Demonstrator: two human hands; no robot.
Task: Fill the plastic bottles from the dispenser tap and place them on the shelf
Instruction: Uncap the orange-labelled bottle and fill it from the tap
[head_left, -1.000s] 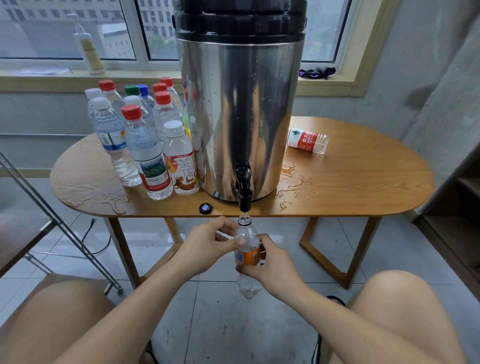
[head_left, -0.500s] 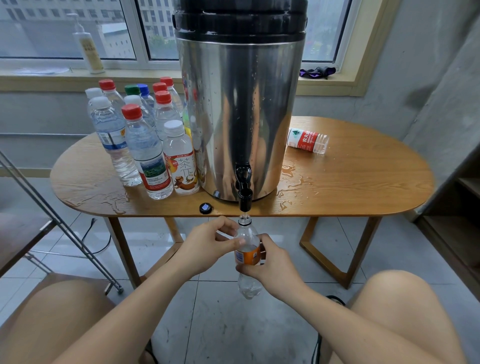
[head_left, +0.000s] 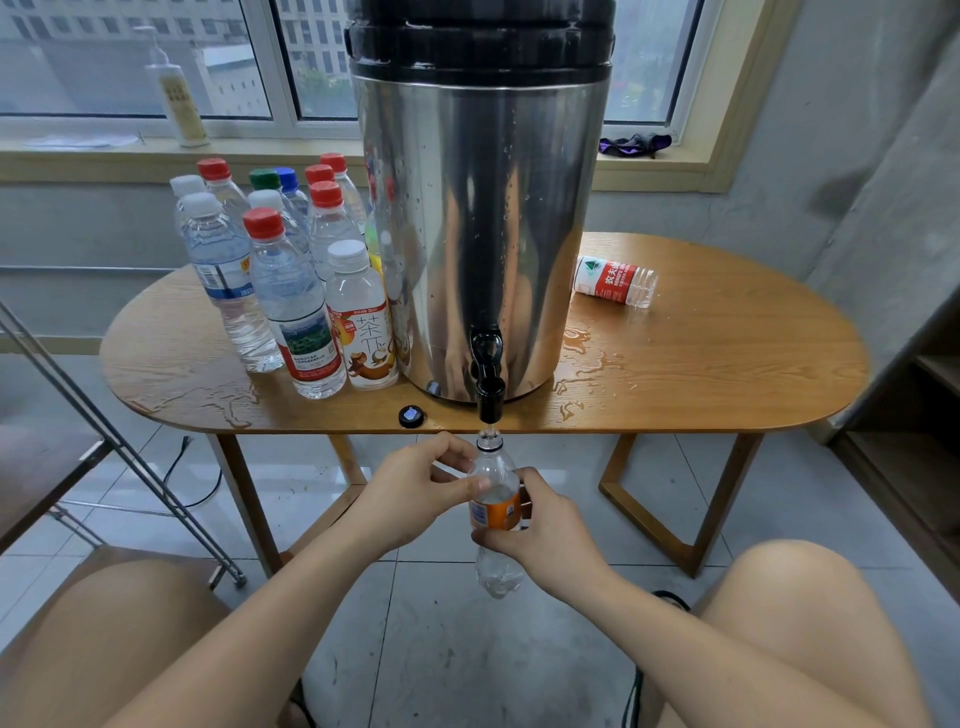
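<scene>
Both hands, left hand (head_left: 415, 491), right hand (head_left: 545, 530), grip bottle (head_left: 496, 512) under dispenser tap (head_left: 490, 400).

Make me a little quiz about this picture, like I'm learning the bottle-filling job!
1. True or false: the left hand and the right hand both hold the bottle under the tap.
2. Where is the black cap? A) on the table, near its front edge; B) on the floor; C) on the windowsill.
3. Fill in: the red-label bottle to the right of the dispenser is ____ on its side.

Key: 1 true; 2 A; 3 lying.
</scene>
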